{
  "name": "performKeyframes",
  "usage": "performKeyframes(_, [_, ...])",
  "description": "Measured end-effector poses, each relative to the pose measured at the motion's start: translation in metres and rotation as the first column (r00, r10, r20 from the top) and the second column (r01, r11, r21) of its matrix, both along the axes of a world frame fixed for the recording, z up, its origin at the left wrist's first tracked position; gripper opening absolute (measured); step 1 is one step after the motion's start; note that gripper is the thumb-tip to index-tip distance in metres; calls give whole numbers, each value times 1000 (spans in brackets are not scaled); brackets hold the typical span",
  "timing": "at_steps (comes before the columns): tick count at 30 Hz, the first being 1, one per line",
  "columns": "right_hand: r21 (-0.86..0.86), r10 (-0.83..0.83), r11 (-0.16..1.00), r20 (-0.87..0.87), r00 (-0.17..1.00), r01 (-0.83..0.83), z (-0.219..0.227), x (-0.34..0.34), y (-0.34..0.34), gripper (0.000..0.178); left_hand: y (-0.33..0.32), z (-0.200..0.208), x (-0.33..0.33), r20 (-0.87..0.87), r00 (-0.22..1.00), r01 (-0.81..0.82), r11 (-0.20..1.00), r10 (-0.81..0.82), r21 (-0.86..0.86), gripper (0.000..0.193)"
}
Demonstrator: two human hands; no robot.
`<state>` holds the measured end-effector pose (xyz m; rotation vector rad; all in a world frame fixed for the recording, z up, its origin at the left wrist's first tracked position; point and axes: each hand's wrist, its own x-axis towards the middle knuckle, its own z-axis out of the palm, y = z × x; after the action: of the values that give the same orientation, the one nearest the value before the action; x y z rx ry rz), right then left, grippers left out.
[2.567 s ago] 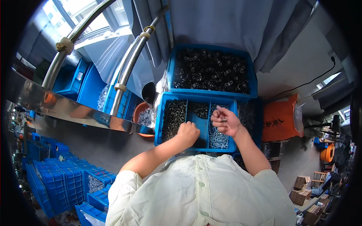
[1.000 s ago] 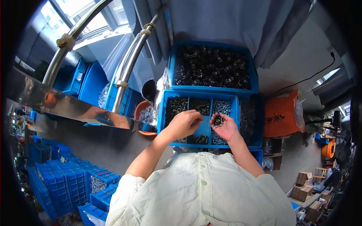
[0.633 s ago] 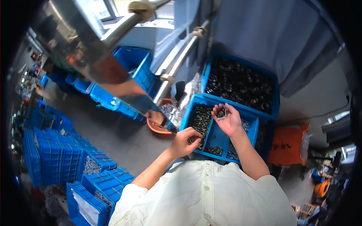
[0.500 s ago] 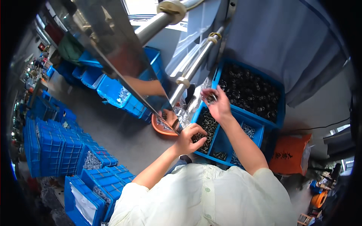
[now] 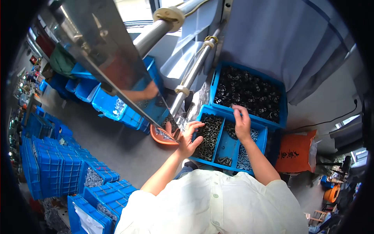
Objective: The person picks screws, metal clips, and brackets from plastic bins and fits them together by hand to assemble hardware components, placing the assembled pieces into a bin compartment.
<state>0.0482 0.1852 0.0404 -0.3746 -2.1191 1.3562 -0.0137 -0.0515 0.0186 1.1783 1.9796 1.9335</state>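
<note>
So the divided blue bin (image 5: 229, 146) is sitting just right of center in the frame, angled a bit. Its left compartment is loaded with little dark ring-like parts (image 5: 211, 134), the middle one has a small heap of metal pieces (image 5: 224, 160) at the near end plus some darker ones at the far end, and the right one's full of silver screws (image 5: 244, 159). Left hand (image 5: 188, 141) is at the bin's left edge, fingers spread and thumb well apart, nothing visible in it. Right hand (image 5: 242, 124) is above the far end of the middle compartment, fingers bent in close together; can't tell if it's got anything in there. Right behind, toward the upper right, there's a bigger blue tub (image 5: 257, 120) heaped with black parts. Shiny metal panel (image 5: 97, 50) takes up the upper left, with an orange bowl (image 5: 163, 141) near its lower tip.
</note>
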Motion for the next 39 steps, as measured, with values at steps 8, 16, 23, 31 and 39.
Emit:
performKeyframes(8, [573,-248,817,443,861,-60,-34,121,27,29,-61,50,44,-880,375,-269,943,291,197,17])
performKeyframes(16, [662,-349,678,673,652,-321,-55,124,26,30,-20,226,-112,-637,575,-258,852,514,455,28])
performKeyframes(23, [514,-152,774,717,680,-370,-57,119,42,19,13,272,-127,-816,334,-680,720,473,139,19])
performKeyframes(31, [465,-59,816,658,751,-343,-50,122,48,14,-9,267,-122,-870,245,-754,648,427,106,27])
performKeyframes(39, [-769,426,635,272,863,-72,7,133,37,6,-30,228,-151,-912,232,-770,636,339,41,28])
